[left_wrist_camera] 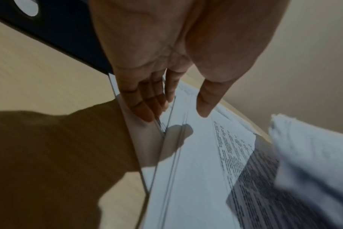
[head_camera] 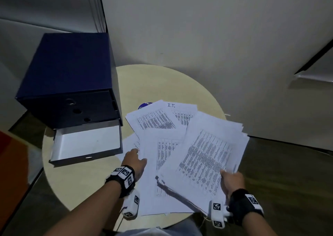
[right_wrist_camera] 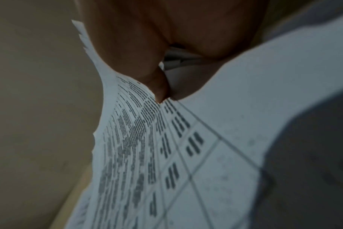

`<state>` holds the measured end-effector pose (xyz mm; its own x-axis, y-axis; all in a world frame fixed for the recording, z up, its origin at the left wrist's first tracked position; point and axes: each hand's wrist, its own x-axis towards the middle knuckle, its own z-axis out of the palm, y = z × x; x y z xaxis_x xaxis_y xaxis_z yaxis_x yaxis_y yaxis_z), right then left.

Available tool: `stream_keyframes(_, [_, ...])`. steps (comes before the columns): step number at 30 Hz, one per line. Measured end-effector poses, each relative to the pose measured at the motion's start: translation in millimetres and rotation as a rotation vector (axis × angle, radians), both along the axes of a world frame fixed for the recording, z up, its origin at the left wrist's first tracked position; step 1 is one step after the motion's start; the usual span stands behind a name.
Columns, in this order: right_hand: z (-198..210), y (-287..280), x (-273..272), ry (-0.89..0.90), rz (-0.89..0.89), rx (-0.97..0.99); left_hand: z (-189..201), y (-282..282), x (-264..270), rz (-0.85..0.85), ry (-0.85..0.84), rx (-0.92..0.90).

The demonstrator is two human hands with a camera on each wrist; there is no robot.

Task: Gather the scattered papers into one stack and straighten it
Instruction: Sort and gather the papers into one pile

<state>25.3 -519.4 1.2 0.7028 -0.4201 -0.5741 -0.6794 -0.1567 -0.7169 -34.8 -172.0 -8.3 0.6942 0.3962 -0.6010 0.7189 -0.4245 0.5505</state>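
Note:
Printed white papers lie fanned over the round beige table (head_camera: pixel 162 84). My right hand (head_camera: pixel 232 179) grips a thick bundle of sheets (head_camera: pixel 207 153) by its near corner and holds it lifted above the rest; the right wrist view shows the thumb (right_wrist_camera: pixel 157 88) pinching the bundle (right_wrist_camera: pixel 166 155). My left hand (head_camera: pixel 134 159) lies over the left edge of the loose sheets (head_camera: pixel 158 163) on the table. In the left wrist view its fingers (left_wrist_camera: pixel 147 106) are straight, tips at the paper edges (left_wrist_camera: pixel 186 162), thumb just above. Further sheets (head_camera: pixel 156 118) lie behind, one marked "I.T.".
A dark blue drawer box (head_camera: pixel 72 77) stands on the table's left side with its bottom drawer (head_camera: pixel 88 144) pulled out, close to my left hand. A blue round object (head_camera: pixel 144 105) peeks from under the far sheets. A wall stands behind the table.

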Motion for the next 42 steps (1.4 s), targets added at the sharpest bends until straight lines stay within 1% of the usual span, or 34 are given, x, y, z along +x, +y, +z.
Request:
stream_keyframes(1, [-7, 2, -3, 0.021, 0.039, -0.023, 1, -2, 2, 0.022, 0.023, -0.044])
stream_keyframes(3, [-22, 7, -7, 0.063, 0.131, -0.065, 5, -8, 6, 0.004, 0.074, -0.062])
stream_keyframes(5, [-30, 14, -10, 0.096, 0.198, -0.075, 5, -12, 6, -0.007, 0.042, 0.019])
stream_keyframes(8, [-34, 21, -10, 0.119, 0.268, -0.097, 6, -17, -2, 0.012, -0.091, 0.146])
stream_keyframes(11, [-29, 23, -9, 0.138, 0.317, -0.148, 10, -12, -7, -0.047, -0.231, 0.292])
stream_keyframes(12, [-28, 23, -8, 0.146, 0.327, -0.164, 13, -11, -9, -0.049, -0.284, 0.311])
stream_keyframes(16, [-26, 23, -4, 0.17, 0.358, -0.194, 35, -3, -13, -0.01, -0.402, 0.358])
stream_keyframes(18, [-27, 22, -3, 0.185, 0.385, -0.199, 53, 5, -11, 0.013, -0.471, 0.349])
stream_keyframes(22, [-28, 19, -3, 0.196, 0.387, -0.185, 103, 21, -3, 0.167, -0.69, 0.313])
stream_keyframes(24, [-29, 19, -4, 0.192, 0.396, -0.167, 122, 30, 5, 0.311, -0.758, 0.225])
stream_keyframes(25, [-30, 19, -4, 0.188, 0.399, -0.165, 126, 36, 10, 0.378, -0.798, 0.123])
stream_keyframes(27, [-30, 19, -5, 0.17, 0.416, -0.165, 130, 44, 19, 0.476, -0.881, -0.161])
stream_keyframes(28, [-31, 19, -6, 0.166, 0.423, -0.164, 130, 44, 24, 0.524, -0.902, -0.309])
stream_keyframes(29, [-32, 18, -7, 0.175, 0.42, -0.144, 129, 43, 27, 0.546, -0.904, -0.417])
stream_keyframes(30, [-32, 18, -7, 0.186, 0.416, -0.11, 124, 41, 30, 0.547, -0.892, -0.479])
stream_keyframes(31, [-33, 18, -8, 0.196, 0.407, -0.065, 119, 36, 32, 0.535, -0.87, -0.502])
stream_keyframes(33, [-32, 17, -9, 0.186, 0.378, 0.043, 98, 23, 34, 0.463, -0.793, -0.452])
stream_keyframes(34, [-31, 17, -9, 0.171, 0.343, 0.124, 86, 15, 33, 0.408, -0.723, -0.399])
stream_keyframes(35, [-29, 14, -8, 0.178, 0.306, 0.208, 76, 6, 31, 0.329, -0.633, -0.348])
stream_keyframes(37, [-19, 13, -11, 0.216, 0.253, 0.366, 56, -8, 27, 0.101, -0.391, -0.352])
stream_keyframes(38, [-18, 10, -11, 0.218, 0.22, 0.425, 47, -14, 25, -0.017, -0.253, -0.35])
stream_keyframes(39, [-21, 6, -11, 0.221, 0.194, 0.459, 40, -17, 23, -0.129, -0.132, -0.302])
stream_keyframes(40, [-16, 6, -12, 0.208, 0.185, 0.474, 28, -17, 20, -0.189, -0.042, -0.243])
stream_keyframes(41, [-21, 3, -12, 0.196, 0.186, 0.488, 22, -17, 18, -0.23, 0.001, -0.194])
stream_keyframes(42, [-20, 3, -12, 0.173, 0.207, 0.516, 11, -14, 16, -0.212, 0.01, -0.183])
